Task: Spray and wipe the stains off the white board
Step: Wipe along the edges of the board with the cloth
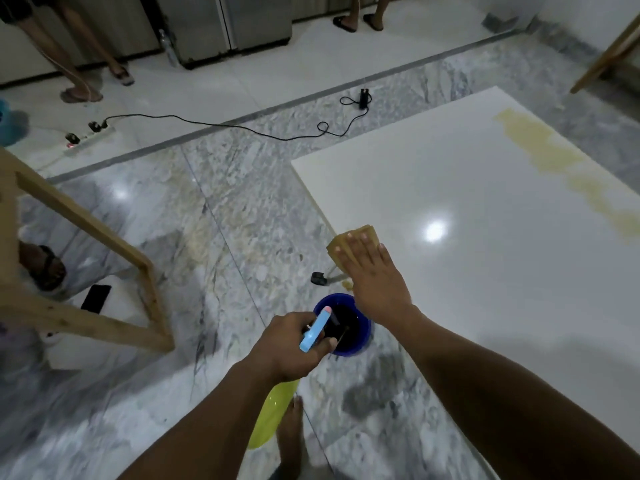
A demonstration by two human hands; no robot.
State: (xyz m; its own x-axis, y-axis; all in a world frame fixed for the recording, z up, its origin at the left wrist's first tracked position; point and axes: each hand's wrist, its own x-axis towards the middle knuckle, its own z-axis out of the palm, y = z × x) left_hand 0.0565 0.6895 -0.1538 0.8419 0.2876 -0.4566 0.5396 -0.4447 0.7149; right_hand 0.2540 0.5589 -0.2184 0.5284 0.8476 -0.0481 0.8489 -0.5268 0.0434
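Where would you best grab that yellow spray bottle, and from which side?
At the neck just under the blue head, from behind, as the left hand does. The spray bottle is wider below, and its nozzle then points away from the person.

1. Floor: glossy grey-veined marble floor (242,209) across the centre and lower frame. White tiles (214,88) lie across the upper frame, divided from the marble by a dark grey strip (242,121).
2. Furniture: pale wooden frame (86,220) at left edge; wooden leg (606,53) upper right; steel-fronted cabinet (228,22) top centre.
3. Electrical: white power strip (88,136) upper left, black cable (207,123) trailing right.
4. Light: bright glare (121,194) on the marble, centre left.
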